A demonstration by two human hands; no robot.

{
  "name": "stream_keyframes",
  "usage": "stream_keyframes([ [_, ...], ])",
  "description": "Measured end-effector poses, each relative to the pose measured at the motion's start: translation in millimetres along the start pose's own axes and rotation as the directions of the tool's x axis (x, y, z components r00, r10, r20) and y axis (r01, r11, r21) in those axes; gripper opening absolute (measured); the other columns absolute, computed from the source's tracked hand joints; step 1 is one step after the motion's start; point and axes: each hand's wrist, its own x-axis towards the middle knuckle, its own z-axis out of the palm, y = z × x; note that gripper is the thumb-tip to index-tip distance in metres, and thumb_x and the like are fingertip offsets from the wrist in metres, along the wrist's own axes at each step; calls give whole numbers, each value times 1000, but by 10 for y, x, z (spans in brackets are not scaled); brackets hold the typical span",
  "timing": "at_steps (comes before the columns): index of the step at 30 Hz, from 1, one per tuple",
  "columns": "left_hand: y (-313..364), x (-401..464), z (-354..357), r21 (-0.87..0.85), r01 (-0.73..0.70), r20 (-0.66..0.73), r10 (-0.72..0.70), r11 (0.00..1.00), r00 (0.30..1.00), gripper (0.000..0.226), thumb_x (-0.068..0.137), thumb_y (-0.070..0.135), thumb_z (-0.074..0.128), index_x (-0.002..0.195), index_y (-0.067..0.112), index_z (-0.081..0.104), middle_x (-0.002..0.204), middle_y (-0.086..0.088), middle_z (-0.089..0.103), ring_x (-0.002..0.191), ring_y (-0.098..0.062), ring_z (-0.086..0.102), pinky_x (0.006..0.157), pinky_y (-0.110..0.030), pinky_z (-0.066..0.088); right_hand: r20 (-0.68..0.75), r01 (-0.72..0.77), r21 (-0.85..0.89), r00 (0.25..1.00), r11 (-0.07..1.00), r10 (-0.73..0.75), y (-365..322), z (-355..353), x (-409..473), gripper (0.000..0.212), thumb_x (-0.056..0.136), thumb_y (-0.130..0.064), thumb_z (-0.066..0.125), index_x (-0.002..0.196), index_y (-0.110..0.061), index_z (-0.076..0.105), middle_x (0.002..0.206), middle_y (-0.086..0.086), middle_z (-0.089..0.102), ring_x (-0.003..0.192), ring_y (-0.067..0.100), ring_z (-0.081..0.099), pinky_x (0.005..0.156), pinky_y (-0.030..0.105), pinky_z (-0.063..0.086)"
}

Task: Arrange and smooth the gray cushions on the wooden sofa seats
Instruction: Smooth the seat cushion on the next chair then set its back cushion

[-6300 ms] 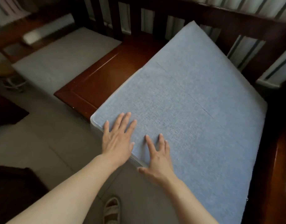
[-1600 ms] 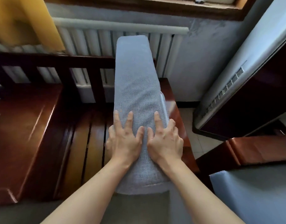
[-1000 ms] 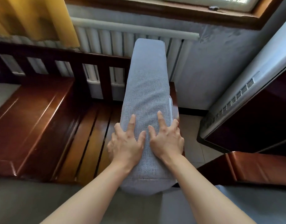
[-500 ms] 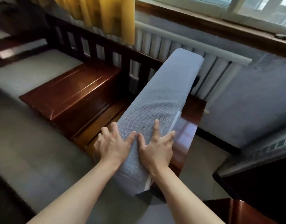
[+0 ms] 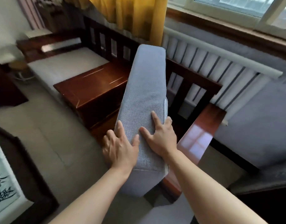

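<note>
A gray cushion point(image 5: 145, 88) stands on edge above the dark wooden sofa seat, its narrow side facing up and its far end near the slatted backrest point(image 5: 192, 81). My left hand point(image 5: 121, 147) grips its left face near the front end. My right hand point(image 5: 161, 136) grips the top and right face beside it. Both hands clasp the cushion between them. A second gray cushion point(image 5: 66, 68) lies flat on the far left seat. The seat under the held cushion is mostly hidden.
A glossy wooden middle section point(image 5: 92, 88) sits between the two seats. A shiny wooden armrest point(image 5: 198, 139) runs at the right. A white radiator point(image 5: 219, 68), a yellow curtain point(image 5: 135, 16) and a window lie behind. A dark table point(image 5: 3, 92) stands left.
The view has swung left and pulled back, showing more of the sofa and the far cushion. The held cushion stays on edge between both hands, tilted a little more.
</note>
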Motion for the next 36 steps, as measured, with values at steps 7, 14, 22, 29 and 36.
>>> stream_keyframes([
  [7, 170, 348, 74, -3, 65, 2, -65, 998, 998, 63, 89, 55, 47, 147, 42, 24, 135, -12, 38, 122, -31, 41, 86, -43, 43, 9, 97, 4, 995, 995, -97, -14, 35, 501, 79, 79, -71, 48, 147, -40, 23, 141, 12, 27, 122, 30, 45, 97, 40, 43],
  [14, 276, 744, 127, -5, 61, -5, -61, 998, 998, 60, 91, 57, 44, 146, 45, 25, 143, -11, 36, 126, -32, 41, 96, -41, 38, 70, 119, 60, 990, 991, -124, -53, -27, 864, 78, 84, -67, 48, 149, -37, 17, 150, 14, 13, 130, 31, 36, 100, 40, 39],
  [22, 0, 522, -150, -57, -77, 354, 93, 995, 931, 103, 55, 87, 54, 144, 55, 12, 138, -8, 22, 129, -33, 34, 103, -47, 36, 571, 24, 144, 815, 989, -103, 227, -312, 336, 137, 63, -32, 88, 144, -47, -21, 128, 8, 25, 120, 26, 44, 95, 27, 43],
  [29, -28, 630, -230, 239, -217, 397, 108, 946, 911, 117, 65, 32, 81, 143, 55, -3, 125, -11, 23, 115, -31, 42, 92, -41, 44, 380, 36, 89, 922, 995, -67, 68, -138, 193, 136, 57, -24, 86, 143, -54, -15, 120, 10, 42, 112, 30, 49, 93, 33, 46],
  [36, -66, 1016, -236, 262, -182, 343, 85, 948, 936, 109, 75, 6, 65, 144, 55, -4, 126, -11, 25, 118, -29, 38, 91, -36, 44, 326, 31, 124, 943, 992, -70, -157, 54, 439, 135, 56, -30, 85, 143, -52, -15, 121, 7, 49, 114, 30, 52, 94, 33, 47],
])
